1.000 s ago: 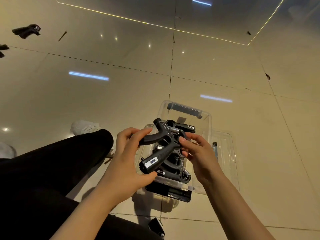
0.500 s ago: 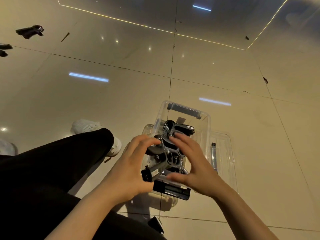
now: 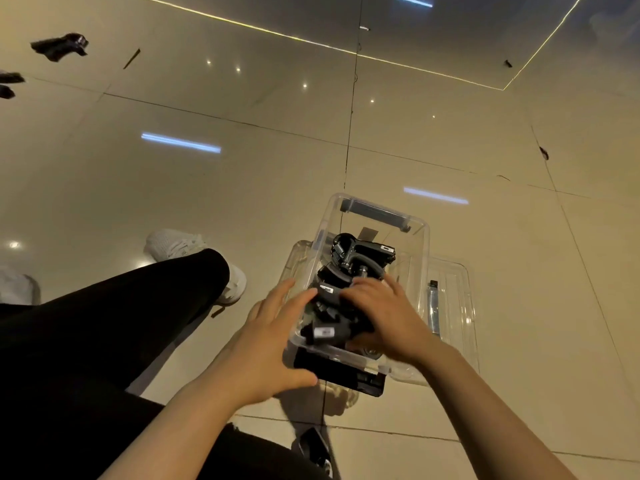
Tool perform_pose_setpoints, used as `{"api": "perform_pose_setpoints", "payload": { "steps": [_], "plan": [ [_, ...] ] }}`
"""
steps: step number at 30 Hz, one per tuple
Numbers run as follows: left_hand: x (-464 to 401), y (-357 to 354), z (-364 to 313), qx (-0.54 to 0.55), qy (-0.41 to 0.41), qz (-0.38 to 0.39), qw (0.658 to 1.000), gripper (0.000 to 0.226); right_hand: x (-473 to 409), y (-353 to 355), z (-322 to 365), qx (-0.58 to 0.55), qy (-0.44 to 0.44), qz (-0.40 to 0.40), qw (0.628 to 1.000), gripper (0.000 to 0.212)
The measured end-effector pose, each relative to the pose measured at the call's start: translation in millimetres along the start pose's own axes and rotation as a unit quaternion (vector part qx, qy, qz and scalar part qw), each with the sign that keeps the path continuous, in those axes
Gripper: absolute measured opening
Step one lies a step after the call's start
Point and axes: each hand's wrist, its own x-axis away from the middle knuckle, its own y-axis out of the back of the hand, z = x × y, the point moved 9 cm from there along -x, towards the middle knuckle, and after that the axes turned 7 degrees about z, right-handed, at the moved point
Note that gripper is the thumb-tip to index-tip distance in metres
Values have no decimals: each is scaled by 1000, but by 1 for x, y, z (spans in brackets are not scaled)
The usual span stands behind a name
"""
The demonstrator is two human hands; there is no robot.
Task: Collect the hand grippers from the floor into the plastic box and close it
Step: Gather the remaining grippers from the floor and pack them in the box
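Both hands press black grippers (image 3: pixel 360 258) down into the clear box (image 3: pixel 420 237). The left hand (image 3: pixel 266 344) lies open, fingers straight, at the box's left wall; the right hand (image 3: pixel 388 317) rests flat on the pile.

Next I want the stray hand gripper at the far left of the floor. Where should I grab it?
Take the hand gripper from above, fingers round its longer arm pointing left. It lies flat on the floor with nothing beside it, though it is too distant to show details.

Dim, warm light; ceiling lamps glare on the glossy floor (image 3: pixel 242 188); edges bend, hands slightly blurred.
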Motion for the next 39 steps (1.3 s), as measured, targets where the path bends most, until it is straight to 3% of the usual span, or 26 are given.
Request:
{"api": "perform_pose_setpoints", "payload": {
  "steps": [5,10,20,28,39],
  "plan": [
    [-27,-3,16,17,73,-79,994,92,-44,-13,-70,88,-125,19,988,77],
    [-35,-40,28,-24,100,-19,995,90,-74,-31,-91,105,-143,40,983,74],
    [-36,-39,52,-11,124,-45,991,74,-91,-81,-113,23,-202,33,979,77],
    [-47,-51,43,-54,124,12,991,70,-84,-86,-113,35,-178,39,983,75],
    [-49,-51,40,-29,131,26,991,71,-80,-92,-110,59,-156,40,985,78]
  ]
}}
